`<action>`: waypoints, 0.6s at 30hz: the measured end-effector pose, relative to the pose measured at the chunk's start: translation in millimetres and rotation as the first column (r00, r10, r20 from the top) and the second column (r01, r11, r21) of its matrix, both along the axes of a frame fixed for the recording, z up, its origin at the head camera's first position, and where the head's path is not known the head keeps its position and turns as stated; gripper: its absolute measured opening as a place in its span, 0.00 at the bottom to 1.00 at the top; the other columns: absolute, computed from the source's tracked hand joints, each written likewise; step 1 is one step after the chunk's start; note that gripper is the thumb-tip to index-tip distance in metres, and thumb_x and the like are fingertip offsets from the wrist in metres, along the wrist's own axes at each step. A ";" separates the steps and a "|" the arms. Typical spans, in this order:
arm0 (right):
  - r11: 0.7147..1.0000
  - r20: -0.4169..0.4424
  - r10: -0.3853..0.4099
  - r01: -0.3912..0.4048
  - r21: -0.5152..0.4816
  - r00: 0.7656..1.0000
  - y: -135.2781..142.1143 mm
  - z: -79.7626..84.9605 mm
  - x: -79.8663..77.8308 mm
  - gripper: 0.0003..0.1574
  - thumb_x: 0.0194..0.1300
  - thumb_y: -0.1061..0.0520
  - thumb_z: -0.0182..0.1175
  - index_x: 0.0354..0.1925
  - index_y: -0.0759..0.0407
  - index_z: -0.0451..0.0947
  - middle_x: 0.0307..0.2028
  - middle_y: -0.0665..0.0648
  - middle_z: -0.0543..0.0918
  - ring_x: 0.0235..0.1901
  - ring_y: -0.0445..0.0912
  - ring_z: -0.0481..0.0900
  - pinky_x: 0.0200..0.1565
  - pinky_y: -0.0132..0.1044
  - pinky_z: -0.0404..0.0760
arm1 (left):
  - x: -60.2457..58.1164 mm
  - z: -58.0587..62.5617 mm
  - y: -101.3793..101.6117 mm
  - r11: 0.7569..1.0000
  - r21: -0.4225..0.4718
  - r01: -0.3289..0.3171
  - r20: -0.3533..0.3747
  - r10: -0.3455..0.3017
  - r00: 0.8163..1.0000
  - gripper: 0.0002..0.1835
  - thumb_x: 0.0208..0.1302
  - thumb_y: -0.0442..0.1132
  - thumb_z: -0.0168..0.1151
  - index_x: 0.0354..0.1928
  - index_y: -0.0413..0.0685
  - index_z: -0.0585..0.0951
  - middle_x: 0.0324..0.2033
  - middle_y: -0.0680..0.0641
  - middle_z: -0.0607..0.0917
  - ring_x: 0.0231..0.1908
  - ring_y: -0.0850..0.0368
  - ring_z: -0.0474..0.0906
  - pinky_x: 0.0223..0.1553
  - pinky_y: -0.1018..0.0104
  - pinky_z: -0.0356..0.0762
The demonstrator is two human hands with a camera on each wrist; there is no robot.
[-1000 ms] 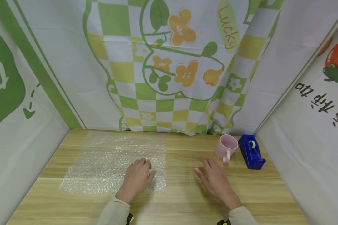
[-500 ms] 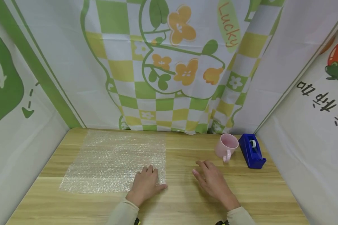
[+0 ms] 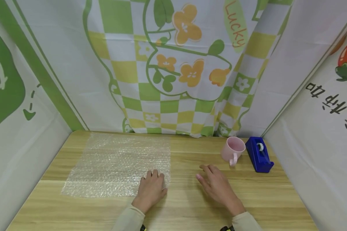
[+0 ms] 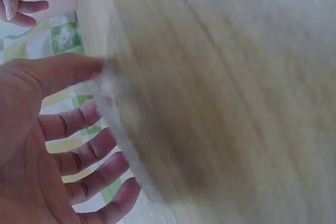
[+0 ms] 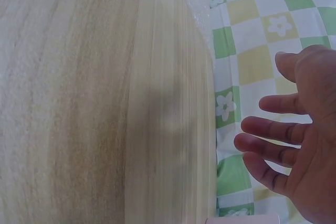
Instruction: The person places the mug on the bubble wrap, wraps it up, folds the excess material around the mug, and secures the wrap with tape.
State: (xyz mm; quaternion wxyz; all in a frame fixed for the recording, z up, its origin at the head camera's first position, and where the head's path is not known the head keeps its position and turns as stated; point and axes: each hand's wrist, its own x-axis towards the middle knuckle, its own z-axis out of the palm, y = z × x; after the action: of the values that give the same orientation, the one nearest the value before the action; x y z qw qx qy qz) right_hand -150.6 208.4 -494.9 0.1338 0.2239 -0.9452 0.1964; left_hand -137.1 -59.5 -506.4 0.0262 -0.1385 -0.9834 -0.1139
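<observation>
In the head view, a sheet of clear bubble wrap (image 3: 109, 166) lies flat on the left side of the wooden table. My left hand (image 3: 151, 189) rests at its near right corner, palm down. The left wrist view shows this hand's fingertips (image 4: 118, 163) touching the wrap's edge, the thumb apart from the fingers; the thumb tip is blurred against the film. My right hand (image 3: 218, 186) hovers over the bare wood with relaxed, spread fingers, holding nothing. A pink mug (image 3: 232, 150) stands upright beyond it, handle toward me.
A blue tape dispenser (image 3: 260, 155) with a roll of tape stands right of the mug. Behind the table (image 3: 190, 208) hangs a green and yellow checked curtain (image 3: 173, 106). Printed white cloth walls (image 3: 312, 154) close in both sides.
My left hand has slid right and nearer over the wrap to its corner, and its thumb spread out, then drew in. The right hand has shifted slightly left.
</observation>
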 end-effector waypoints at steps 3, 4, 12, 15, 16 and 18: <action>1.000 0.006 0.006 -0.006 -0.001 1.000 -0.6 0.4 0.9 0.25 0.73 0.50 0.62 0.59 0.64 0.78 0.46 0.61 0.82 0.45 0.55 0.81 0.47 0.53 0.81 | 1.4 -0.4 1.3 1.000 0.003 0.001 -0.021 -0.001 1.000 0.18 0.55 0.43 0.72 0.43 0.38 0.83 0.37 0.41 0.79 0.42 0.42 0.75 0.36 0.44 0.79; 1.000 0.008 0.007 -0.007 0.000 1.000 -0.7 0.4 1.1 0.25 0.73 0.50 0.62 0.59 0.64 0.78 0.46 0.60 0.82 0.45 0.54 0.81 0.47 0.53 0.81 | 1.6 -0.7 1.8 1.000 0.001 0.000 -0.025 0.000 1.000 0.18 0.55 0.42 0.72 0.43 0.38 0.83 0.37 0.41 0.79 0.41 0.42 0.75 0.35 0.44 0.79; 1.000 0.020 0.011 -0.011 -0.003 1.000 -1.0 -0.2 3.0 0.25 0.73 0.49 0.62 0.59 0.64 0.78 0.46 0.60 0.82 0.45 0.54 0.81 0.47 0.53 0.81 | 2.5 3.3 6.2 0.998 0.062 0.013 -0.027 -0.011 1.000 0.11 0.54 0.36 0.68 0.39 0.38 0.82 0.35 0.43 0.81 0.38 0.44 0.77 0.34 0.43 0.80; 1.000 0.026 0.010 -0.010 -0.005 1.000 -1.0 0.1 3.5 0.25 0.73 0.49 0.62 0.59 0.64 0.78 0.46 0.60 0.83 0.45 0.54 0.82 0.47 0.53 0.81 | 3.5 6.3 9.3 0.991 0.121 0.051 -0.029 -0.048 0.998 0.06 0.55 0.35 0.67 0.33 0.42 0.80 0.32 0.45 0.80 0.35 0.46 0.77 0.31 0.46 0.80; 1.000 0.030 0.011 -0.011 -0.008 0.999 -1.0 0.4 3.7 0.25 0.73 0.49 0.62 0.59 0.65 0.78 0.46 0.60 0.83 0.45 0.54 0.82 0.47 0.53 0.81 | 3.8 7.2 10.6 0.989 0.135 0.064 -0.032 -0.060 0.998 0.05 0.55 0.35 0.67 0.31 0.43 0.79 0.30 0.46 0.79 0.33 0.47 0.76 0.30 0.47 0.79; 1.000 0.037 0.010 -0.010 -0.010 0.999 -1.0 0.4 4.0 0.25 0.73 0.49 0.61 0.59 0.65 0.78 0.46 0.60 0.83 0.45 0.54 0.82 0.47 0.53 0.81 | 4.8 8.8 13.4 0.984 0.158 0.087 -0.040 -0.082 0.996 0.06 0.55 0.35 0.67 0.29 0.46 0.77 0.28 0.49 0.77 0.31 0.49 0.75 0.27 0.50 0.78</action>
State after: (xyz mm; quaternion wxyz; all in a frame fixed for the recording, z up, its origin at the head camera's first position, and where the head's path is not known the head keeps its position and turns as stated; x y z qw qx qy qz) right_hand -146.6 207.4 -494.5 0.1164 0.2242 -0.9455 0.2056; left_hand -132.3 -46.1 -497.7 0.0489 -0.1794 -0.9639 -0.1907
